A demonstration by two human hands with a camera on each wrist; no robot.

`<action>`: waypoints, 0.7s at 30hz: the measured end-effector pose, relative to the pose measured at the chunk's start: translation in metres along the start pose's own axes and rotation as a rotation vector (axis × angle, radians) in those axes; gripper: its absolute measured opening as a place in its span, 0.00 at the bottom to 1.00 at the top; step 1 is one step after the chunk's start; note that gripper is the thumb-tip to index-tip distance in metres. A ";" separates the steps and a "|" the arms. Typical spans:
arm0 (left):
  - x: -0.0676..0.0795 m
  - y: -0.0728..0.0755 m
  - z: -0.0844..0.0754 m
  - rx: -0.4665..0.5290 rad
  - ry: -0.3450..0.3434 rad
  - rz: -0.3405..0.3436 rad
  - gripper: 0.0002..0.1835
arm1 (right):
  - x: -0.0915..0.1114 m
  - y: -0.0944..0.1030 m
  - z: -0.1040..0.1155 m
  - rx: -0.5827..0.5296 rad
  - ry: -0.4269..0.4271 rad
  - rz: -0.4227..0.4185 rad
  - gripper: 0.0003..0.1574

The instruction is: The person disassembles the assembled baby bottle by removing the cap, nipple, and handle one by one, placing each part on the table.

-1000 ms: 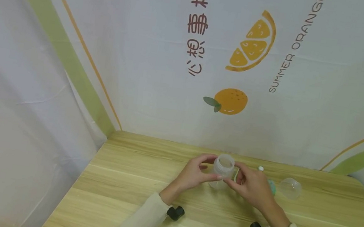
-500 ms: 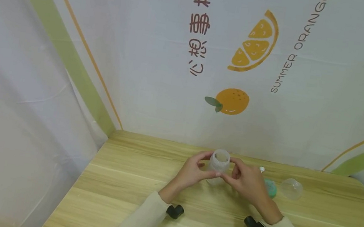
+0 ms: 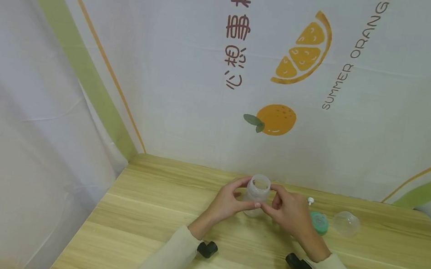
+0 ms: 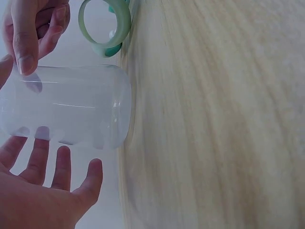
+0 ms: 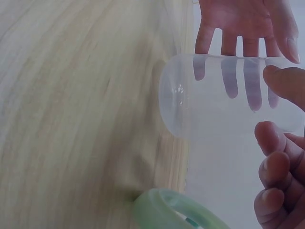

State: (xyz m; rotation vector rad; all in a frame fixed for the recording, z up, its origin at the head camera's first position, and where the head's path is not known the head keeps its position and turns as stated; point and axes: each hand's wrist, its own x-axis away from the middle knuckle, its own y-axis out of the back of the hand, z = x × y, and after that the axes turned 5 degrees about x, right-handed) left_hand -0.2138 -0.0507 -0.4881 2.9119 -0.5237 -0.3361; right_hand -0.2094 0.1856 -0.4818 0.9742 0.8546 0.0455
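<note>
A clear, translucent plastic bottle [image 3: 255, 196] stands upright with its mouth uncovered, between my two hands. My left hand [image 3: 226, 201] holds its left side, thumb at the front and fingers behind. On the opposite side, my right hand [image 3: 292, 213] pinches it near the neck with thumb and index finger; the other fingers are curled, off the bottle [image 5: 190, 114]. In the left wrist view, the bottle's base [image 4: 121, 107] is at the table surface; whether it bears on the wood is unclear. A green ring-shaped piece [image 3: 319, 223] lies just right of my right hand.
Behind the right hand is a small white piece [image 3: 311, 201]. A clear dome-shaped cover [image 3: 346, 224] lies farther right on the wooden table [image 3: 138, 215]. A white printed cloth [image 3: 185, 116] hangs along the table's back edge.
Both hands have shifted the bottle slightly left and back. My right hand has moved left with it, uncovering more of the green ring-shaped piece and the small white piece.
</note>
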 end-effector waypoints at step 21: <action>-0.001 -0.001 0.004 -0.013 -0.006 0.019 0.41 | 0.001 0.000 0.000 -0.009 -0.013 0.004 0.31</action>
